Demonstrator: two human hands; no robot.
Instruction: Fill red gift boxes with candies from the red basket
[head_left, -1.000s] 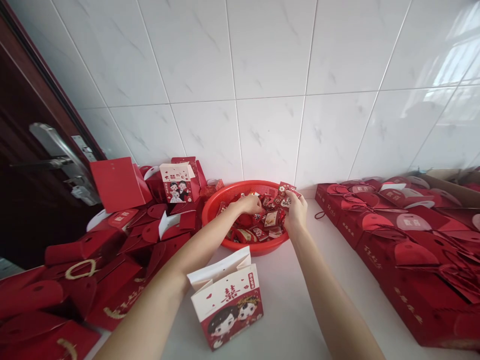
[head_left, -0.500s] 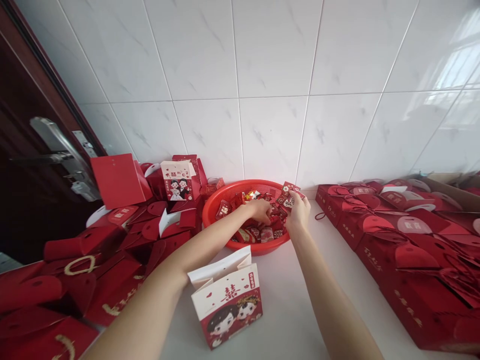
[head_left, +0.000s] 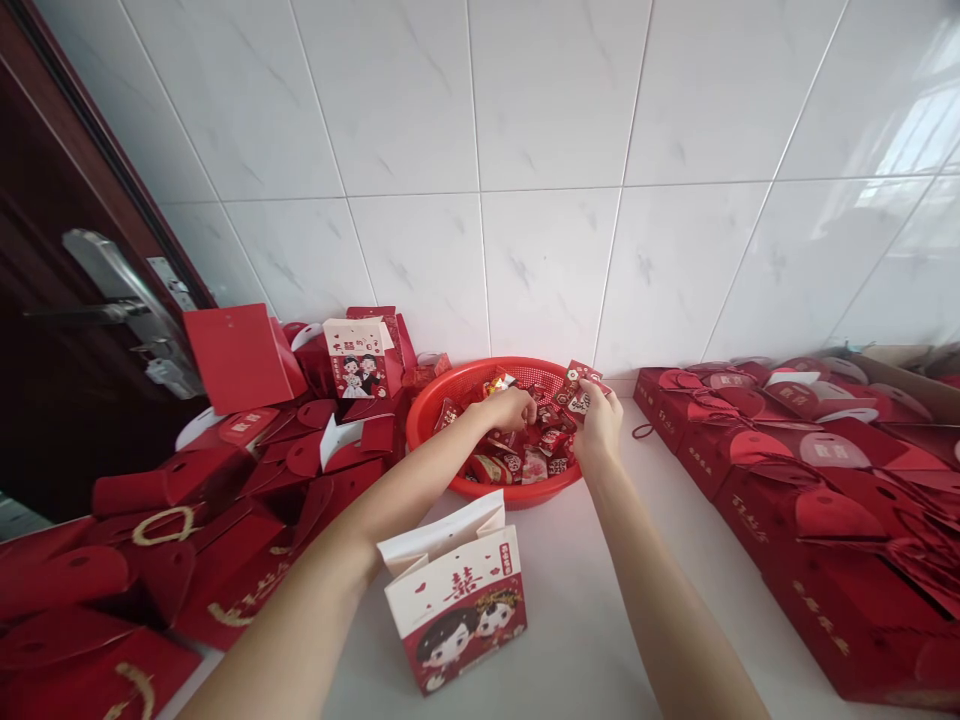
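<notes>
A red plastic basket point(head_left: 442, 385) holds many red-wrapped candies point(head_left: 534, 466). Inside it, my left hand point(head_left: 513, 408) is low over the candies with its fingers curled together; whatever they pinch is hidden. At the basket's right rim, my right hand point(head_left: 600, 415) grips red printed candy packets point(head_left: 579, 385) between thumb and fingers. In front of the basket, between my forearms, stands an open-topped paper gift box point(head_left: 465, 610), white above and red below, with a cartoon couple printed on it.
Red gift boxes point(head_left: 217, 540) with rope handles crowd the left side. Beside them stand a plain red box point(head_left: 244, 355) and a couple-printed box point(head_left: 358, 360). Rows of red boxes point(head_left: 772, 520) line the right. Behind is a tiled wall point(head_left: 555, 260); a door handle point(head_left: 124, 290) is at far left.
My left hand has shifted slightly within the basket, and its fingers have drawn closer together. My right hand keeps hold of the packets in nearly the same place.
</notes>
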